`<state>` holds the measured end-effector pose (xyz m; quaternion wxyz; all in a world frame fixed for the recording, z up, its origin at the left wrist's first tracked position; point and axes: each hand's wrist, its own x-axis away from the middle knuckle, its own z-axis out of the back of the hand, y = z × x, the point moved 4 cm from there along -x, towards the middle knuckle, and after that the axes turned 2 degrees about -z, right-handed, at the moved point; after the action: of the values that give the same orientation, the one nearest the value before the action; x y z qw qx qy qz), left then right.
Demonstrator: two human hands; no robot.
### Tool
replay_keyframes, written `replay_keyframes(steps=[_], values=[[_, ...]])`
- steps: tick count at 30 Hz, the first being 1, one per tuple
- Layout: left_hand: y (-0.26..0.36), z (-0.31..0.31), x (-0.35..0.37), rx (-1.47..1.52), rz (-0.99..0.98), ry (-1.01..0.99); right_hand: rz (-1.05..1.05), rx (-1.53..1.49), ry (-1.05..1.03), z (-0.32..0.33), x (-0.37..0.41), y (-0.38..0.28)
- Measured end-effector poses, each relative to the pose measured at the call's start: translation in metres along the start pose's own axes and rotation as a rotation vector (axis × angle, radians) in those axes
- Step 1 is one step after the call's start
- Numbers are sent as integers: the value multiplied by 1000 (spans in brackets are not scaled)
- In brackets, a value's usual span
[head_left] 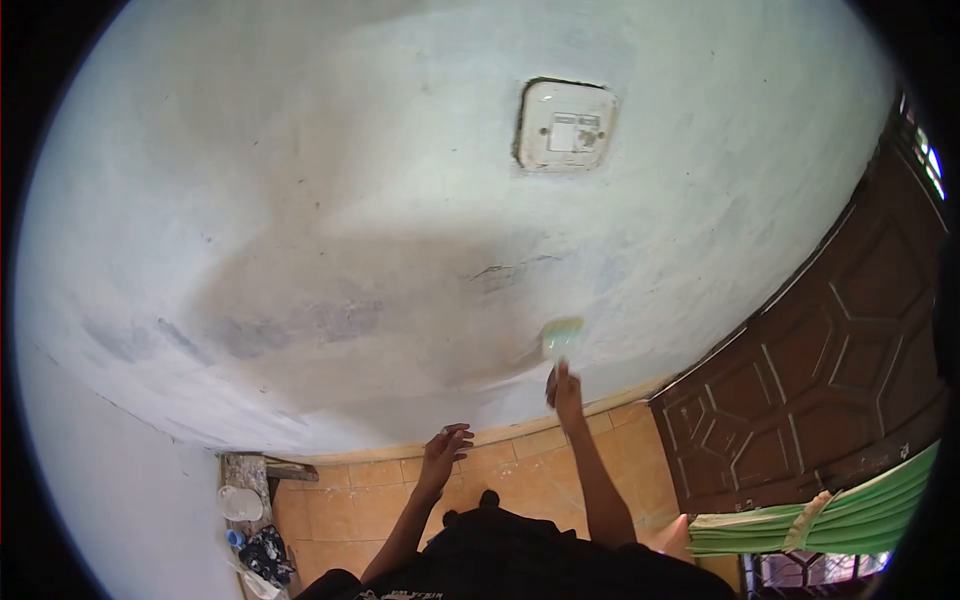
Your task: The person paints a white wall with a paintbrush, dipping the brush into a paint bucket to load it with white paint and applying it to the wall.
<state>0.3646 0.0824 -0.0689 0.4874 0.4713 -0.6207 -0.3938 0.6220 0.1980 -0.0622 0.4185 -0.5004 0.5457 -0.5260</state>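
Note:
My right hand (565,391) is closed around the handle of a wide brush (563,340), whose pale green and yellowish head is against or very near the wall (420,290). The wall is whitish, with grey smudges and a small crack above the brush. My left hand (447,450) is held low in front of the wall, its fingers curled; something small and pale shows at the fingertips, too small to name. A white switch plate (567,126) is set in the wall above the brush.
At the lower left, a worn wooden bench (245,470) holds a white container (240,503) and a black plastic bag (265,555). Orange floor tiles (540,445) lie below. A brown panelled door (780,400) and a green curtain (850,510) are at the right.

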Motion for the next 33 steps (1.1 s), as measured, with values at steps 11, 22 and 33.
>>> replay_keyframes(steps=[11,22,33], values=[[-33,5,30,-22,78,-77,138,-143,-16,24,-12,-105],[-16,-36,21,-80,8,-148,-48,-94,-13,63,7,-26],[-20,-84,5,-58,36,-56,51,23,-34,61,-47,25]])
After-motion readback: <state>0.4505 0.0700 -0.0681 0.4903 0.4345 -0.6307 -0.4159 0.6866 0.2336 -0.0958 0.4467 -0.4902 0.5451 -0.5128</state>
